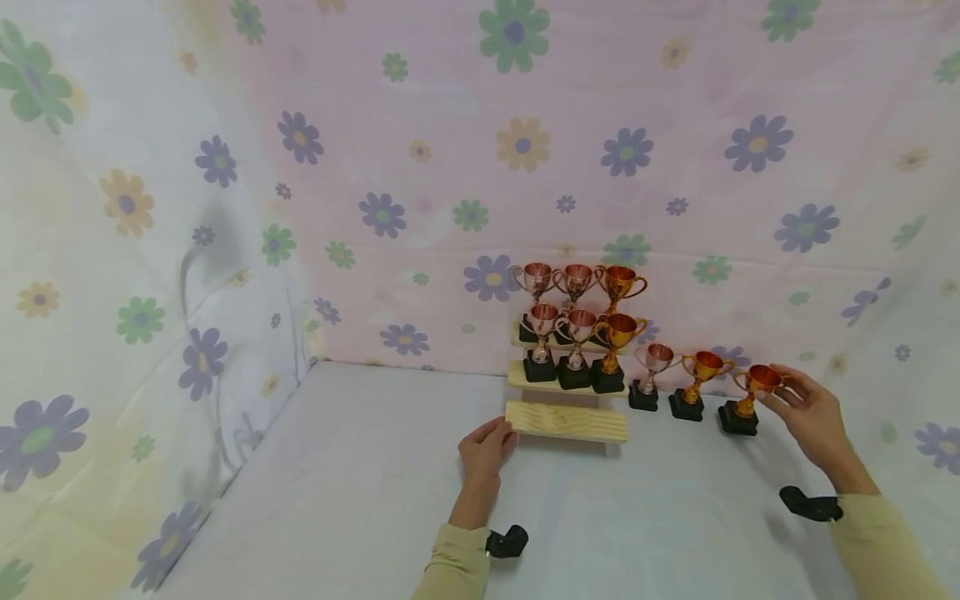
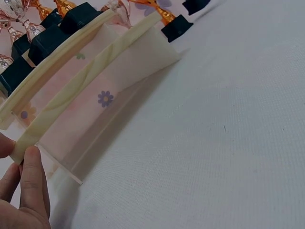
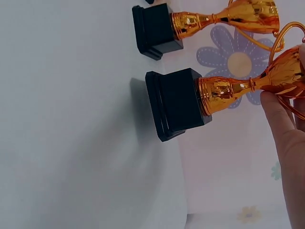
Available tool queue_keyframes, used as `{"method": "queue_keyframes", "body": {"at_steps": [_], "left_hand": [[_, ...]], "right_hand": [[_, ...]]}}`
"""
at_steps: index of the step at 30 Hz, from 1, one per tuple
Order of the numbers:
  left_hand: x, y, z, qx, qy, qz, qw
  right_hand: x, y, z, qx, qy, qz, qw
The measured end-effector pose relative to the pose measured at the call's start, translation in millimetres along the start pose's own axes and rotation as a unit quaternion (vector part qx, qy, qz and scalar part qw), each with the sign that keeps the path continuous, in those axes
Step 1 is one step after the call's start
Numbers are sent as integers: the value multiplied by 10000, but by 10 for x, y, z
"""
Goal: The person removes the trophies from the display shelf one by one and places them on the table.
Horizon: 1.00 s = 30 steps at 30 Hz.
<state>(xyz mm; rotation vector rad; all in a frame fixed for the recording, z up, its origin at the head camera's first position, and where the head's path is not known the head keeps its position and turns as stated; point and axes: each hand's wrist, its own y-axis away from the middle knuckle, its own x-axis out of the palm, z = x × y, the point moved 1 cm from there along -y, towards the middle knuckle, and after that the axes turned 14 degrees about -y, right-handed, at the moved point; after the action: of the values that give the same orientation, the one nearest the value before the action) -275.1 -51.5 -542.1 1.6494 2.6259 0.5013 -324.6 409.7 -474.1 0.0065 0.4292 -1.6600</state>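
My right hand grips a gold trophy cup by its bowl, at the right of the table. In the right wrist view, fingers touch this gold trophy near its handle; whether its black base touches the table I cannot tell. My left hand pinches the left end of the lowest step of a wooden tiered stand. The left wrist view has the thumb above that board and fingers below. Two rose-coloured trophies and a gold one stand on the middle step, with the same colours on the top step.
Between the stand and my right hand, a rose-coloured trophy and another gold trophy stand on the white tabletop. Flowered cloth hangs behind the table and along its sides.
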Motion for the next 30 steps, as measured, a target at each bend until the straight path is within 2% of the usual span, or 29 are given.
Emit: {"method": "queue_keyframes", "body": {"at_steps": [4, 8, 15, 23, 30], "left_hand": [[-11, 30, -15, 145, 113, 51, 9998], [-23, 57, -22, 326, 188, 98, 9992], [-11, 5, 6, -14, 70, 60, 10000], [-7, 20, -7, 23, 34, 77, 10000], [-15, 17, -11, -1, 25, 29, 10000]], "right_hand": [[-26, -78, -16, 59, 30, 154, 9999], [-52, -135, -14, 226, -198, 305, 9991], [-62, -191, -70, 455, -197, 439, 9978], [-122, -245, -195, 650, 194, 483, 9965], [-122, -239, -236, 822, 62, 555, 9951]]}}
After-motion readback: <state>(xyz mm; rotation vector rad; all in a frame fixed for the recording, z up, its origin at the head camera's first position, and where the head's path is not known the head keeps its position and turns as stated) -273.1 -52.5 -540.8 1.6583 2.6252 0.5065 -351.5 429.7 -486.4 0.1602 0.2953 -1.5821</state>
